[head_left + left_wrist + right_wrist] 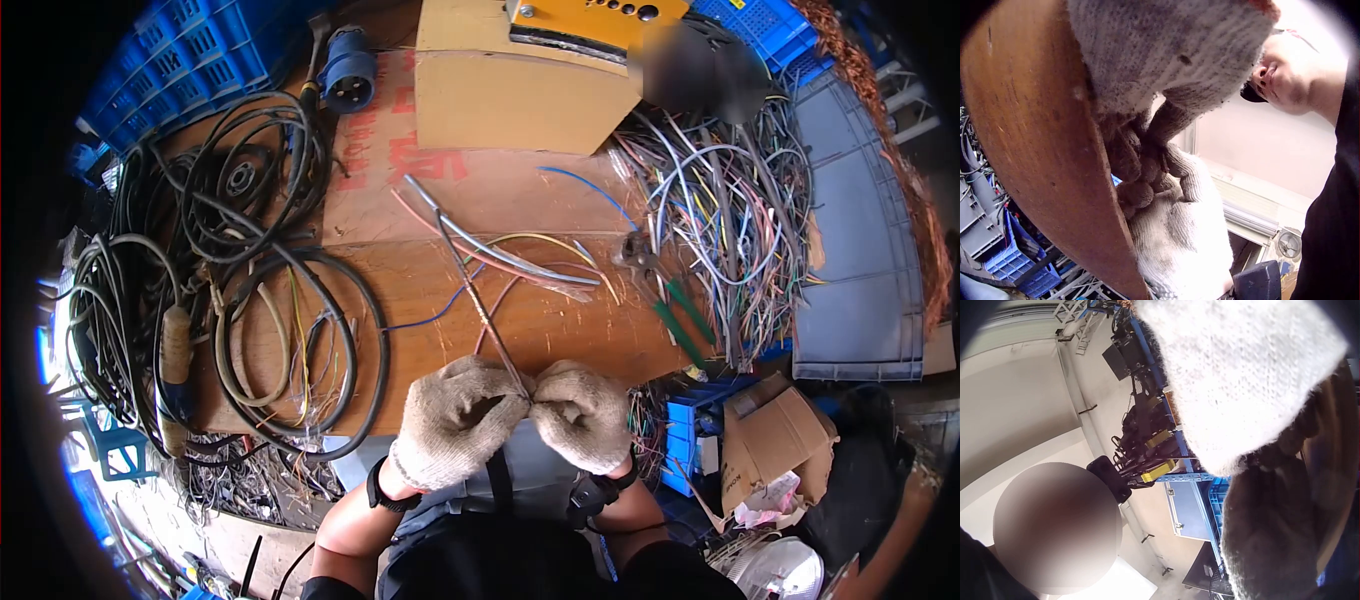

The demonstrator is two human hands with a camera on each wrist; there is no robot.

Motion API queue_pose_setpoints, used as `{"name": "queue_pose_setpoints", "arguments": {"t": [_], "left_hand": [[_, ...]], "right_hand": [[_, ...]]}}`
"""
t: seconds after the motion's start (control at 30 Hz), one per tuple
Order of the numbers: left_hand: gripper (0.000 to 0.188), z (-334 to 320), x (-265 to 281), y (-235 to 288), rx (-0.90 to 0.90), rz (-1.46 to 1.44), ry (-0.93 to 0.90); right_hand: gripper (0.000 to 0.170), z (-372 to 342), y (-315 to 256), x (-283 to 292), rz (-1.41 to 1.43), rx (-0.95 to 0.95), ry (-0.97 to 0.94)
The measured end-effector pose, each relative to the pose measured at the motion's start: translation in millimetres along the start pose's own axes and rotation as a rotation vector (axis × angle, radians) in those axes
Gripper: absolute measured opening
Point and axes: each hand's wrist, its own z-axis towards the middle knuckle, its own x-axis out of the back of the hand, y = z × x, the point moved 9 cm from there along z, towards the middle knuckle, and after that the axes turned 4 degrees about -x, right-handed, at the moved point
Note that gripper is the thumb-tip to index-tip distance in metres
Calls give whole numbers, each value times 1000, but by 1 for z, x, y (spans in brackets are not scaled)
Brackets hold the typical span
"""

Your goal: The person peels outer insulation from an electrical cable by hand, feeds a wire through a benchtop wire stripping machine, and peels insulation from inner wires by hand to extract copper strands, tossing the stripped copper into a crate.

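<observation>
dark cable (478, 306) — near end between the hands, length pointing forward | left hand (460, 422) and right hand (585, 415) both pinching that end, likely to steady it | pliers (690, 312) ahead-right, probably for easy reach | wooden table (560, 345) ahead — wire heap (740, 220) right, blue crate (190, 70) far left

A: From the loose wires (508, 255) on the desk (600, 340), what's at nine o'clock?
B: Cables (262, 240); the plug (348, 78) at eleven, the cardboard (520, 105) at twelve
A: And three?
B: Pliers (645, 266), the wire heap (742, 215) just beyond; one strand (478, 305) crosses the loose wires towards six
</observation>
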Motion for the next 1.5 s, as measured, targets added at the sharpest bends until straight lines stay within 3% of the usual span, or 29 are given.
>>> {"name": "queue_pose_setpoints", "arguments": {"t": [0.2,0.37,0.67,0.9,1.13,1.33,1.5], "left_hand": [[8,-2,-3,-6,10,-119,50],[8,-3,-2,-7,118,-120,45],[7,0,-1,-3,30,-91,37],[12,-2,-1,-4,113,-60,19],[13,-9,2,-23,89,-289,160],[14,-8,1,-21,88,-222,136],[12,-2,2,-12,60,-155,86]], "right_hand": [[16,0,1,-1,19,18,-22],[16,1,1,-3,5,-14,-39],[16,-1,6,-2,36,-108,-23],[8,-3,11,2,99,-58,21],[9,-5,15,5,120,-82,64],[15,-5,17,7,107,-154,55],[11,-3,13,4,17,-96,29]]}}
